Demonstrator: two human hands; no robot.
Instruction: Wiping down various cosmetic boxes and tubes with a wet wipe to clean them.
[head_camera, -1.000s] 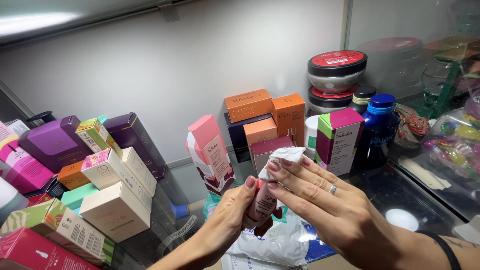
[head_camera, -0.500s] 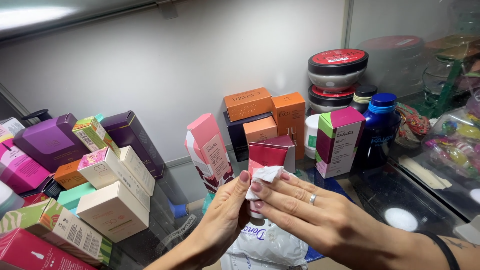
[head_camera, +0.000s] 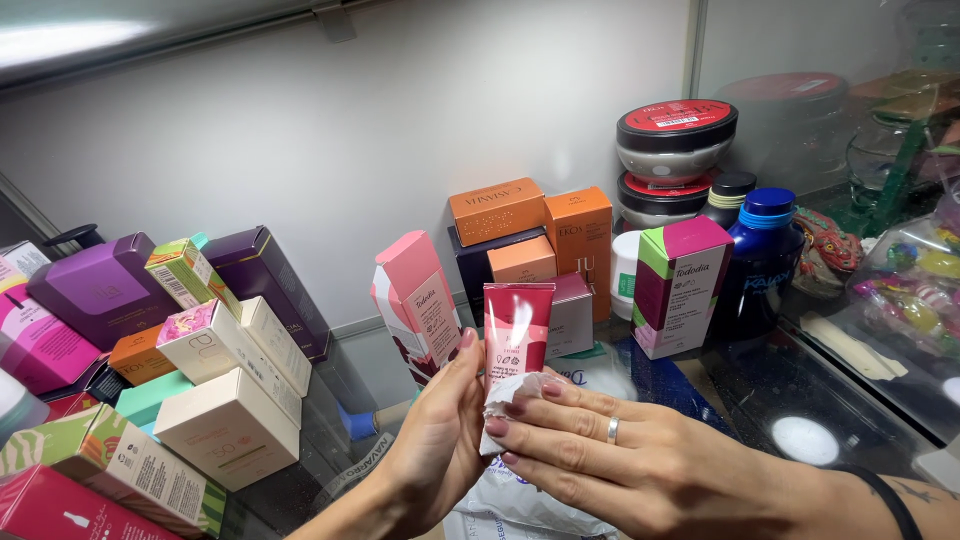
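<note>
Since the earlier frames the white crumpled wipe (head_camera: 512, 392) had slid down the flat red-and-pink cosmetic tube (head_camera: 517, 325), from covering its top to bunching at its lower end, so most of the tube's glossy face now stood bare. That suggested, as a judgement, that the wiping stroke had run nearly the tube's full length.

Behind the grip, well apart, stood the plain grey back wall (head_camera: 300, 140), and below it the dark glass tabletop (head_camera: 760, 400) carrying everything. Up and to the right of the grip sat two stacked round tubs with red lids (head_camera: 676, 150), then a dark blue bottle with a blue cap (head_camera: 758, 255) and a green-and-magenta carton (head_camera: 680, 285). Far to the left of the grip lay a purple box (head_camera: 95, 290) and a heap of cream cartons (head_camera: 228, 400). Just beside the tube on its left stood a tall pink carton (head_camera: 420, 300); directly behind it were orange boxes (head_camera: 530, 225).

The left hand (head_camera: 430, 445) was clamped on the tube, thumb at its left edge, holding it upright just above the tabletop. The right hand (head_camera: 620, 460), wearing a ring, had its fingers closed together on the wipe, pressing it against the tube's lower front.
</note>
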